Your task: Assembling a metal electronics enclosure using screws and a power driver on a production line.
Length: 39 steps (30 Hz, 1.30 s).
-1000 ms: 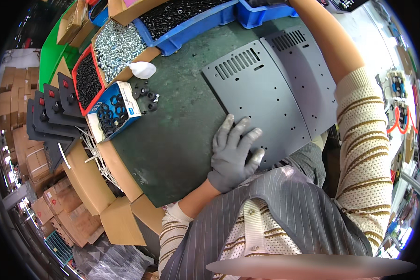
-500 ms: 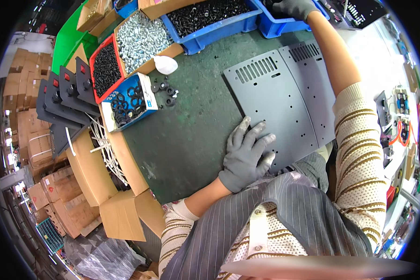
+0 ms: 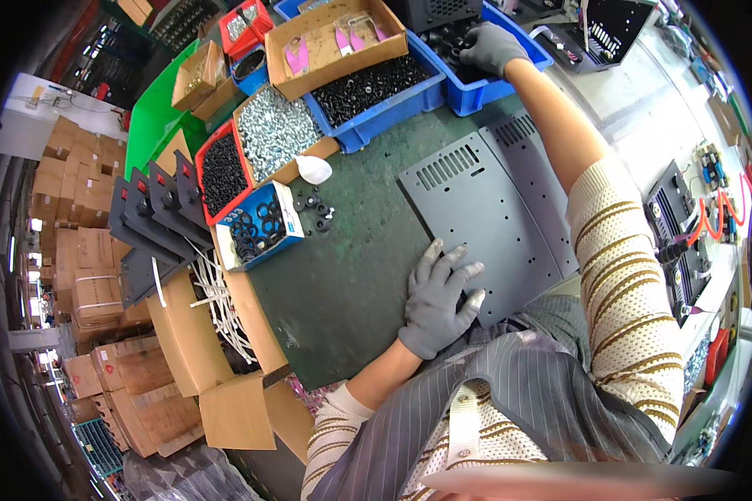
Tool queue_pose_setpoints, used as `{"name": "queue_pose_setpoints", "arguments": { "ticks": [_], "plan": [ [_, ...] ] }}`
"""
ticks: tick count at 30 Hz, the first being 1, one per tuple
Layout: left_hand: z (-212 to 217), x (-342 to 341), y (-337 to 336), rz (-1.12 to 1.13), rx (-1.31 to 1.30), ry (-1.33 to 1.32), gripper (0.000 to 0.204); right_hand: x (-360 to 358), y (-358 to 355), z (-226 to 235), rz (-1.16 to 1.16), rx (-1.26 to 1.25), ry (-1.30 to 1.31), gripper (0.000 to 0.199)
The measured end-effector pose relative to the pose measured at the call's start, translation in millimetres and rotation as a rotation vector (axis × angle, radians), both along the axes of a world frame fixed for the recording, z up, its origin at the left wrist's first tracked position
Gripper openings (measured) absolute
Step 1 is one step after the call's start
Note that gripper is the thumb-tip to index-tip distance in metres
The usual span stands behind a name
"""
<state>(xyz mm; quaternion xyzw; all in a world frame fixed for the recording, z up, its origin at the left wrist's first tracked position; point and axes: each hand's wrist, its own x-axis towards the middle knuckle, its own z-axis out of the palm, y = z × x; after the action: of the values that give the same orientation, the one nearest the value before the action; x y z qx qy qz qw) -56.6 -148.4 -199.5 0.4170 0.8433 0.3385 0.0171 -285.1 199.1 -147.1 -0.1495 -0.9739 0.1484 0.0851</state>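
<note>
My left hand [image 3: 437,301], in a grey glove, lies with spread fingers at the near left corner of a dark grey metal panel [image 3: 495,219]. The panel has slots at its far end, small holes, and a bend along its length. My right hand [image 3: 493,48], also gloved, reaches into a blue bin [image 3: 470,101] of black parts at the far right. Its fingers are curled together; whatever they hold is hidden. The panel lies on a dark green table [image 3: 334,292], its near end at my lap.
Left of the panel are a white scoop-like piece [image 3: 314,169], loose black rings [image 3: 319,219] and a small box of rings [image 3: 263,230]. Fastener bins [image 3: 280,134] line the far left. Black brackets with red parts [image 3: 154,209] stand beside white ties [image 3: 219,305].
The view has shifted, bringing more of the far bins into the picture. My right hand remains at the blue bin, now seen more fully. My left hand stays on the panel.
</note>
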Motion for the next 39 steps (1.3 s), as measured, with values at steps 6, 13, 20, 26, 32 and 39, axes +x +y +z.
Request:
{"name": "queue_pose_setpoints", "arguments": {
  "ticks": [6,13,20,26,32,39],
  "plan": [
    [1.0,2.0,1.1,0.008,0.014,0.024,0.033,8.5,-4.8,6.7,-0.061,-0.117,-0.019,0.041],
    [3.0,3.6,3.7,0.022,0.000,0.026,0.033,7.0,-12.9,9.7,0.102,0.052,-0.226,0.058],
    [3.1,3.6,6.6,0.067,-0.012,0.011,0.031,6.5,-3.9,7.0,0.101,-0.100,-0.084,0.054],
    [1.9,5.5,8.5,0.026,0.002,0.060,0.030,10.3,3.1,3.5,0.084,-0.200,0.117,0.051],
    [-2.1,8.2,7.9,0.074,0.032,0.088,0.029,22.0,5.7,15.9,0.029,-0.587,0.250,0.054],
    [0.9,7.8,8.5,0.030,0.052,0.069,0.033,78.0,-19.0,12.1,0.250,-0.992,0.326,0.054]
  ]
}}
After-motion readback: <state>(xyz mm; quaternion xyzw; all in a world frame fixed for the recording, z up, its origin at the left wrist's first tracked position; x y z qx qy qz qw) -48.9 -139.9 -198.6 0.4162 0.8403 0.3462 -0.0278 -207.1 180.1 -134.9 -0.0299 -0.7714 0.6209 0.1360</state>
